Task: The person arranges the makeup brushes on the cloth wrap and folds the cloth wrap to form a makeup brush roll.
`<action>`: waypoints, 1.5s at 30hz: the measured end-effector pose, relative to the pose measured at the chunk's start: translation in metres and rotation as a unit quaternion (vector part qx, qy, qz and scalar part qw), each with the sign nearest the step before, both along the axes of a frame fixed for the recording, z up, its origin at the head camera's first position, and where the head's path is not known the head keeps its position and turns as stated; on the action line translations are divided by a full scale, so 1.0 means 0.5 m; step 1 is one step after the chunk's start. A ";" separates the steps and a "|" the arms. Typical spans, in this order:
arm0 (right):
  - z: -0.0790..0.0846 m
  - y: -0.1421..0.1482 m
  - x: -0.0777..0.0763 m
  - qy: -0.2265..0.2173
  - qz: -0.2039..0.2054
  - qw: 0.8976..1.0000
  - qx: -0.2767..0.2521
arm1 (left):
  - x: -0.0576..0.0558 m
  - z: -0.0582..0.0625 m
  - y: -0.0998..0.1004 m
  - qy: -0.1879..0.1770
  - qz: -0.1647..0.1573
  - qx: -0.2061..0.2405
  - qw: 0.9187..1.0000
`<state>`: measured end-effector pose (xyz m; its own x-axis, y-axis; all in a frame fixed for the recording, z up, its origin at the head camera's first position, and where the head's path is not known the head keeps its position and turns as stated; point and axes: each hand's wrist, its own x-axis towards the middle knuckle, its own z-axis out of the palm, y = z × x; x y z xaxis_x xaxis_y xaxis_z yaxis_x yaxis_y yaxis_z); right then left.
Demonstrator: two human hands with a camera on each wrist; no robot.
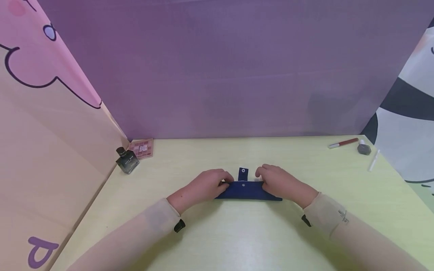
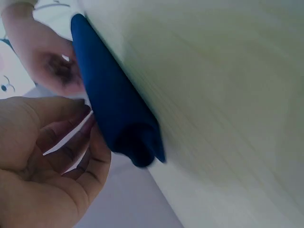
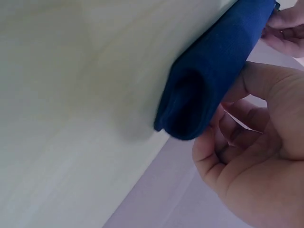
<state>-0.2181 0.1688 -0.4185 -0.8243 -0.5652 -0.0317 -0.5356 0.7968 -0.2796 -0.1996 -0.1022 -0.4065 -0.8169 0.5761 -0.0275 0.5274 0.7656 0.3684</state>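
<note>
A dark blue fabric pouch [image 1: 246, 192] lies crosswise on the table, with a short snap tab [image 1: 243, 174] standing out past its far edge. One metal snap shows on the tab and another on the body. My left hand [image 1: 207, 185] pinches the pouch near its left end, thumb on the near side. Toward the other end, my right hand [image 1: 280, 183] pinches it the same way, with the index finger raised. From the right wrist view, the pouch [image 3: 218, 61] has a rolled, hollow end. Its other end [image 2: 137, 142] gapes in folds in the left wrist view.
At the back left, a dark glass bottle [image 1: 127, 162] leans by a pink palette [image 1: 145, 149]. A red tube [image 1: 347, 142], a small grey bottle with a white cap [image 1: 364, 149] and a thin white stick [image 1: 374, 160] lie at the back right. Fabric walls enclose the table.
</note>
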 end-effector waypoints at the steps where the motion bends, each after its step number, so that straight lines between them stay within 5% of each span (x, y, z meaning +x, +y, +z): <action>1: -0.001 -0.004 -0.001 -0.005 -0.005 1.000 0.001 | 0.005 0.001 0.005 0.002 -0.010 -0.002 1.000; 11: -0.006 -0.030 -0.017 -0.066 -0.005 0.996 -0.054 | 0.025 0.000 0.021 0.066 -0.079 -0.027 0.994; 17: -0.003 -0.032 -0.009 -0.080 -0.013 0.993 -0.081 | 0.025 -0.005 0.022 0.050 -0.049 -0.021 0.997; 24: 0.003 -0.024 0.014 -0.033 0.026 0.995 -0.092 | 0.026 -0.008 0.023 0.002 0.020 -0.002 1.000; 32: -0.005 -0.005 0.026 0.021 0.064 0.994 -0.092 | 0.022 -0.009 0.022 0.025 -0.029 -0.003 0.999; 45: -0.004 0.009 0.037 0.025 0.097 0.991 -0.086 | 0.022 -0.006 0.026 0.022 -0.054 -0.005 0.998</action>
<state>-0.1995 0.1732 -0.4207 -0.6980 -0.7065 0.1166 -0.6903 0.6206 -0.3719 -0.1883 -0.0891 -0.4093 -0.7511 0.6602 0.0008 0.6218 0.7070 0.3369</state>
